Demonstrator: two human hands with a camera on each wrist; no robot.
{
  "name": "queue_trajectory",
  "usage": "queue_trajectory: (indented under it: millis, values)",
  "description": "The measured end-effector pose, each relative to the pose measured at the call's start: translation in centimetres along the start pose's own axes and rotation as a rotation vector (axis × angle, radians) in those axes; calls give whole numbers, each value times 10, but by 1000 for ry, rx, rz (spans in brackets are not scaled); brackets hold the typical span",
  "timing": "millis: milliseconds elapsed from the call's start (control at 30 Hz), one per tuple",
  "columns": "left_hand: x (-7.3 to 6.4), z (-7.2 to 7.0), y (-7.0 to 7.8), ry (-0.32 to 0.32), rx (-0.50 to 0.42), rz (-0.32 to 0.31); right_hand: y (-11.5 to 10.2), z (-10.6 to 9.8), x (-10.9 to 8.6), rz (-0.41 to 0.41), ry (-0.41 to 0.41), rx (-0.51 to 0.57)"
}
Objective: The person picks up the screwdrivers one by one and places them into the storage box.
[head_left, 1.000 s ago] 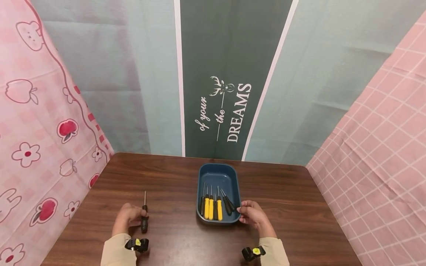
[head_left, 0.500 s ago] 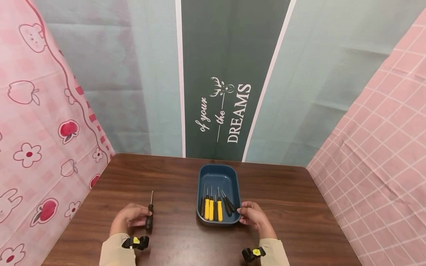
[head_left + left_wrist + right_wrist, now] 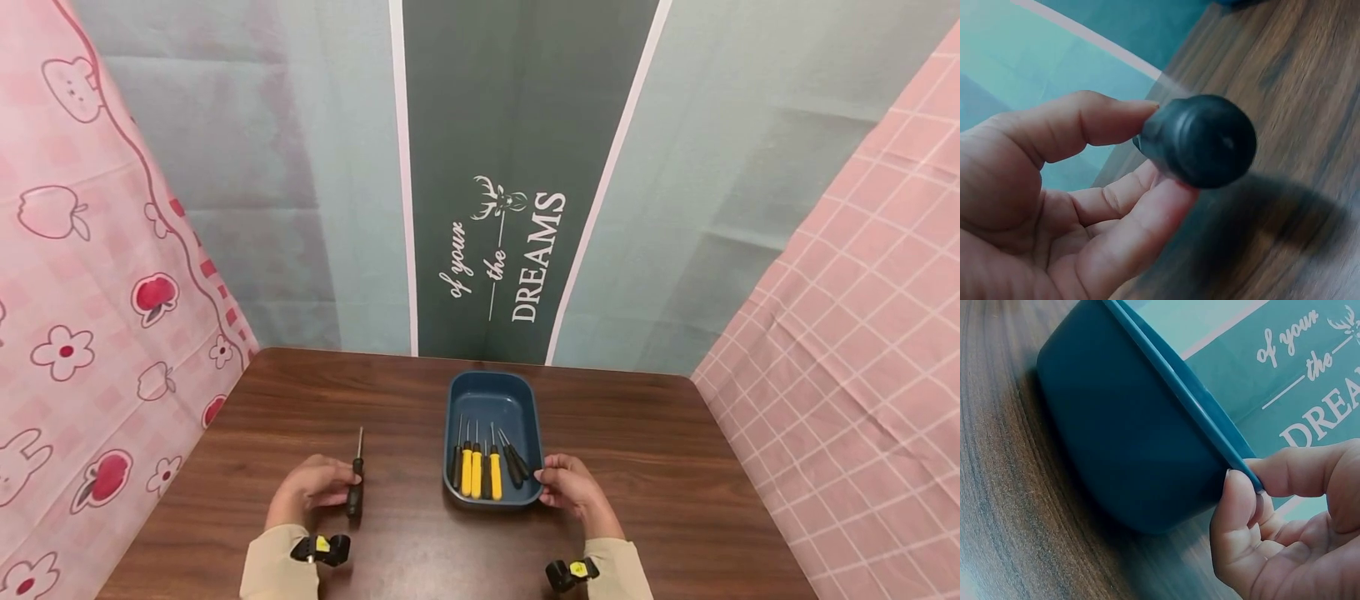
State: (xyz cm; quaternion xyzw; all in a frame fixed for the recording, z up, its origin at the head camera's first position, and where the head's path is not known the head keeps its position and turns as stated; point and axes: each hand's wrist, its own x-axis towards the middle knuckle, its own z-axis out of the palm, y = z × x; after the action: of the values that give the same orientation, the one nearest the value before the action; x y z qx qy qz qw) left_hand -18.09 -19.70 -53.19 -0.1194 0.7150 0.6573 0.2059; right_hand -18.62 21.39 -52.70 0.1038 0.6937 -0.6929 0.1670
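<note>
My left hand point(image 3: 321, 482) pinches a black-handled screwdriver point(image 3: 356, 492) between thumb and fingers, its metal shaft pointing away from me. In the left wrist view the round butt of the screwdriver handle point(image 3: 1216, 142) faces the camera, and its shadow falls on the wood. A blue rectangular bin point(image 3: 495, 392) stands at the middle of the table. Inside lie several screwdrivers point(image 3: 476, 475), some with yellow handles and some with black. My right hand point(image 3: 572, 483) pinches the bin's right rim near its front corner. In the right wrist view thumb and finger meet over the rim point(image 3: 1210, 428).
The brown wooden table point(image 3: 637, 467) runs back to a grey-green curtain point(image 3: 480, 125) with printed words. Pink cloths hang at the left point(image 3: 105, 275) and the right point(image 3: 847, 292). Bare wood lies between the left hand and the bin.
My left hand has carried the screwdriver rightward across the table, nearer the bin. The right hand and the bin have stayed in place.
</note>
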Motion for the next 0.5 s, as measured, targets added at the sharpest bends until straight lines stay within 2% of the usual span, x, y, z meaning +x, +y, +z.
queue_trajectory:
  millis: [333, 500]
  values:
    - [6, 21, 11, -69, -1, 34, 2, 0, 1, 4, 11, -2]
    - [10, 31, 16, -56, 47, 48, 2, 0, 1, 8, 21, 1]
